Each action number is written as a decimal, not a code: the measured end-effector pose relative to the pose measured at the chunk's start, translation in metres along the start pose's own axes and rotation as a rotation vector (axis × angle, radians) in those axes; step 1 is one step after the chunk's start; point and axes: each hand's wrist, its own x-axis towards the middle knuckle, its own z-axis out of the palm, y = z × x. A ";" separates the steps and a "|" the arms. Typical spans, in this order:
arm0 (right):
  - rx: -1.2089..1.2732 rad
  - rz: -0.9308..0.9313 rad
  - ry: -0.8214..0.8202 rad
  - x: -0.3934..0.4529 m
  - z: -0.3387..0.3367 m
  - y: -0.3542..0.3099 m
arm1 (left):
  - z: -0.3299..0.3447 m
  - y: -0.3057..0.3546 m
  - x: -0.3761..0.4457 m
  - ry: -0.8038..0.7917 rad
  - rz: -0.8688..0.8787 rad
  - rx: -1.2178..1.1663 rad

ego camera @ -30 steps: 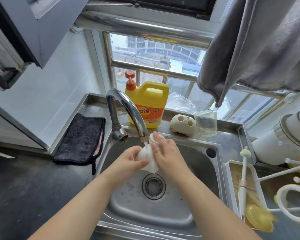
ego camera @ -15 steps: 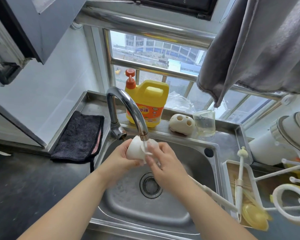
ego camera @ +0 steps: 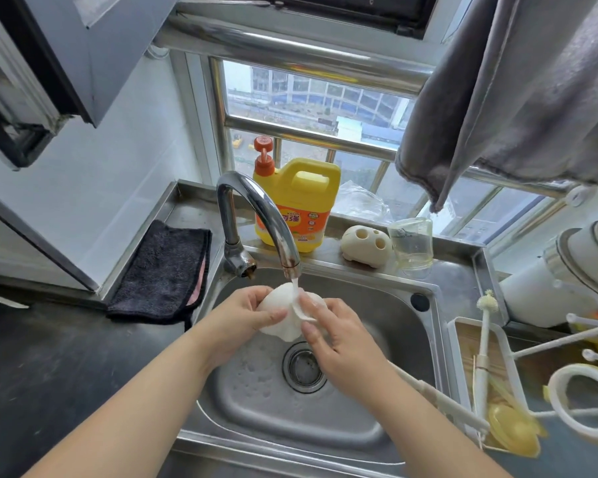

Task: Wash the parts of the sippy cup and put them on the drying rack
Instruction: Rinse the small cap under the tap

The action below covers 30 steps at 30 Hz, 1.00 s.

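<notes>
The white sippy cup part (ego camera: 278, 313) is held directly under the faucet (ego camera: 256, 215) spout, above the sink (ego camera: 390, 305) basin; the left hand (ego camera: 246, 322) grips it from the left with curled fingers, and the right hand (ego camera: 335, 339) pinches its right edge. The drying rack (ego camera: 532, 350) stands well apart on the right, on the tabletop past the sink rim, so the right hand is judged nearer for the transfer. The yellow detergent jug (ego camera: 299, 205) carries an orange label reading "KEON" above Chinese characters.
</notes>
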 end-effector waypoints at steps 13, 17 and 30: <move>-0.126 -0.025 0.018 0.001 -0.004 -0.006 | 0.005 -0.003 -0.005 0.037 0.066 0.031; -0.023 0.035 0.050 0.025 -0.006 -0.016 | 0.011 -0.008 -0.001 0.020 0.046 0.019; -0.148 -0.037 0.038 0.004 -0.012 -0.004 | 0.007 -0.006 -0.004 0.011 0.038 0.029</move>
